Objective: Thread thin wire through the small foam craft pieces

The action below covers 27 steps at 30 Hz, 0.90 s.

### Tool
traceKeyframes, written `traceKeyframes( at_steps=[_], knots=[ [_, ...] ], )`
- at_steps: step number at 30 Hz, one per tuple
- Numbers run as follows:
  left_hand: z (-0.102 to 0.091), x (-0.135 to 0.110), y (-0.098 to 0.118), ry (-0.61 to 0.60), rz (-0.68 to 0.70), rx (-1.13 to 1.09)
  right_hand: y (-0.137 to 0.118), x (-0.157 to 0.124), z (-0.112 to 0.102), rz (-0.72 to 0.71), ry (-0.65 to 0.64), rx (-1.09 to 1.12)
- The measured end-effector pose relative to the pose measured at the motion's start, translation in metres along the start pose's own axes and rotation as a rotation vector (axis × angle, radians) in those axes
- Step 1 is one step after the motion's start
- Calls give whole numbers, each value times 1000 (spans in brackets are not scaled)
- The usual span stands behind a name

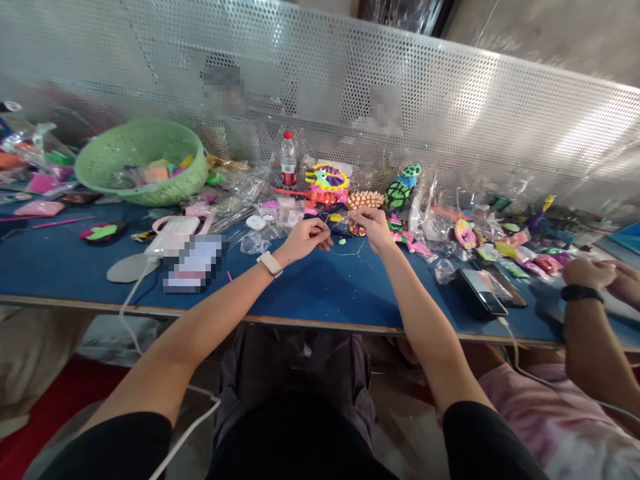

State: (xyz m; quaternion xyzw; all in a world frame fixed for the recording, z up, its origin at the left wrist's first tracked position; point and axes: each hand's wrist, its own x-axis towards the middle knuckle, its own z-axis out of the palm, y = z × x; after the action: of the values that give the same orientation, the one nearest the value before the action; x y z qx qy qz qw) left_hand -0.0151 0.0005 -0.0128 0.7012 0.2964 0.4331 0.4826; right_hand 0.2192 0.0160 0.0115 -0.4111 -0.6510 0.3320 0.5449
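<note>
Left hand [306, 239] and right hand [371, 227] are both pinched tight on a thin thread [356, 254], held just over the table [320, 290] in front of the toys [327, 181]. Honestly it looks easy to lose: one slack pinch and it drops among the bags [245, 190], or snags a toy.

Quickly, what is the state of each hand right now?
Left hand: pinched shut, on something too small to tell.
Right hand: pinched shut too, item unclear.
</note>
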Motion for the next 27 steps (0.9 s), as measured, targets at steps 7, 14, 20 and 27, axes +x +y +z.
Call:
traceKeyframes(
  at_steps=[7, 14, 20, 27],
  knots=[
    [-5, -1, 2, -86, -114, -113, -5, -3, 3, -114, 27, -58],
    [-4, 0, 3, -68, -97, -94, -5, -7, 8, -68, -34, -24],
    [-3, 3, 5, 125, -20, -136, -6, -9, 13, -36, -124, 1],
    [-1, 2, 12, 83, 58, -18, -5, -11, 20, -89, -186, -32]
  ],
)
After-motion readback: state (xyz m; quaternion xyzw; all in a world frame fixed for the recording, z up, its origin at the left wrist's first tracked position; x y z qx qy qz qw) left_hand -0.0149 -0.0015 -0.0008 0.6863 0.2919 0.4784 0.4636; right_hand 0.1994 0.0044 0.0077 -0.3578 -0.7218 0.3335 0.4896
